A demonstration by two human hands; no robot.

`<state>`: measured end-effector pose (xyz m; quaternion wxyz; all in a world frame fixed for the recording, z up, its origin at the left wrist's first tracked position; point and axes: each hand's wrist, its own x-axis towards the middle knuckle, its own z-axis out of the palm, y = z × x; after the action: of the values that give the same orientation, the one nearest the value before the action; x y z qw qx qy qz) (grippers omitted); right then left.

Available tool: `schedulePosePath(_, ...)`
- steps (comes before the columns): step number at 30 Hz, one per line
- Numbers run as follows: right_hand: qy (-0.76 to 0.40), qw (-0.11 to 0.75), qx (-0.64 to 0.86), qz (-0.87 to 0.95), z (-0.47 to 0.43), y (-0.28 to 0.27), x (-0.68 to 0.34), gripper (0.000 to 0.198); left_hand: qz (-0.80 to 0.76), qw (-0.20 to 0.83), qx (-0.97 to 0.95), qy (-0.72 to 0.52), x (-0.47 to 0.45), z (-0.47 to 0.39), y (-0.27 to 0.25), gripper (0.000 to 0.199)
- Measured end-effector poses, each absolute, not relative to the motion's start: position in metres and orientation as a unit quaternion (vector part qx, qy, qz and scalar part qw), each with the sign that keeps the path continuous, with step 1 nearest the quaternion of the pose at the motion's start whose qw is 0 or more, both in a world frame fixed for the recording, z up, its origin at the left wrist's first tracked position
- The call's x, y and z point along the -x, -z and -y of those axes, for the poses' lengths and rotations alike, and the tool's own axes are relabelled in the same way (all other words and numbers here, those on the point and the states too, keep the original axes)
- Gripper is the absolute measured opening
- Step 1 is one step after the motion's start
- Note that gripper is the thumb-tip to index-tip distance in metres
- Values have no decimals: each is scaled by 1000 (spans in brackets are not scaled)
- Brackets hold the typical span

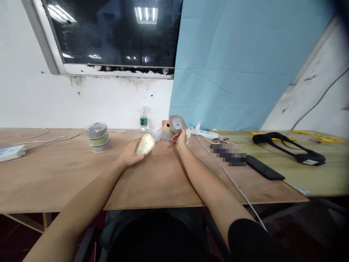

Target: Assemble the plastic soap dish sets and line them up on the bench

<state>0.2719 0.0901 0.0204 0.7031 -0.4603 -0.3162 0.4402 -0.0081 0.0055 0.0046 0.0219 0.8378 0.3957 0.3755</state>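
Note:
My left hand is closed on a small cream-coloured plastic container, tilted so that its face shows. Over on the right, my right hand grips a clear, grey-rimmed lid, held up on its edge. Just behind that hand stands a stack of orange, green and grey containers, partly hidden by the lid and fingers. Between the two hands sits a clear plastic piece, whose kind I cannot make out. Further left, a separate lidded stack of grey and green containers stands on the wooden table.
A water bottle stands by the wall. White power strips lie at the right and far left, with cables across the table. A black phone-like slab and a black headband-like frame lie at the right.

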Motion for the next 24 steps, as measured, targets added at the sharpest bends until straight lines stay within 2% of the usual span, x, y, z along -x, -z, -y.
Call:
schedulePosePath(13, -570, 530, 503, 377, -91, -85, -264, 49, -392, 15, -841, -372, 8, -5, -6, 79)
schedulePosePath(24, -571, 538, 501, 367, -91, -71, -252, 55, -379, 16, -843, -381, 9, -9, -2, 79)
